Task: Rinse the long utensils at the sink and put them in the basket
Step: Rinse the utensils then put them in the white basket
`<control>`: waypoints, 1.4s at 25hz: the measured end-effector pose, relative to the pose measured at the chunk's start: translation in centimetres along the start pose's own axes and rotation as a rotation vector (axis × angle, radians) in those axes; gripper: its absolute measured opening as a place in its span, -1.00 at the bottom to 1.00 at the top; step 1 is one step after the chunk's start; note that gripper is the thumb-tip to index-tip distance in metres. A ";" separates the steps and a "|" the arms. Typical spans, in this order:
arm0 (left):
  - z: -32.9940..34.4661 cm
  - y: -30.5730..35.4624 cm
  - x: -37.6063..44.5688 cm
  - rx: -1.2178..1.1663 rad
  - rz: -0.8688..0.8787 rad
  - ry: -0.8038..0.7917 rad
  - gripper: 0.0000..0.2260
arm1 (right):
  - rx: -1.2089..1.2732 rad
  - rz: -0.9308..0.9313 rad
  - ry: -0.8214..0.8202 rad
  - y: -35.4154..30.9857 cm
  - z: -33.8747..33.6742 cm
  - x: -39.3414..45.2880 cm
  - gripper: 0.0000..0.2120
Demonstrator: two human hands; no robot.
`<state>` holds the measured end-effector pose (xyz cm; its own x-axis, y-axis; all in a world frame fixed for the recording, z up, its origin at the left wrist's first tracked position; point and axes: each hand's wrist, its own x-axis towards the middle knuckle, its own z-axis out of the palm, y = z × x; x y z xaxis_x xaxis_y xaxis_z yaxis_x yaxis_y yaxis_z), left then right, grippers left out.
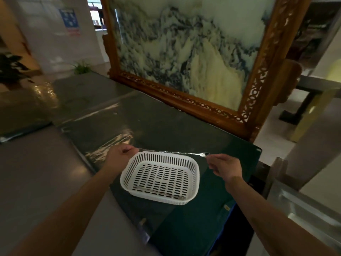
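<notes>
Head view: unmarked white basket (160,177)

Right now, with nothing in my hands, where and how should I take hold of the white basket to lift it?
Probably best by the rims of the two short sides of the white slotted basket, one hand from the left and one from the right. It sits flat on the dark counter, its rolled rim stands proud all round, and the slotted walls flare outward, so fingers can hook under the lip.

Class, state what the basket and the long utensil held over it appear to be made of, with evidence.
Basket: probably moulded plastic, matte white, with even slots in its walls and floor.
Long utensil: probably polished metal, thin, silvery and glinting, held at its ends by the left hand and right hand.
</notes>
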<state>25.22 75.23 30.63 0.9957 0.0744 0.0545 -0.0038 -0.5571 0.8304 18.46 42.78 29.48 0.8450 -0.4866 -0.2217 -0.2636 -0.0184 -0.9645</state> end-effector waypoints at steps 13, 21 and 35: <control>1.6 -5.3 6.8 0.117 -0.117 -0.058 -0.83 | -0.344 0.025 -0.013 3.0 6.0 6.5 -0.87; 6.8 -11.3 12.2 0.264 -0.295 -0.178 -0.94 | -0.809 0.127 -0.065 7.5 10.2 10.7 -0.83; 15.2 -15.9 16.2 0.419 -0.386 -0.284 -0.91 | -0.711 0.448 0.012 14.3 14.9 14.6 -0.82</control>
<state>42.81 72.69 9.88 0.9039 0.1446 -0.4026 0.3397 -0.8146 0.4702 33.99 48.40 10.34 0.5868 -0.5885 -0.5562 -0.8067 -0.3655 -0.4644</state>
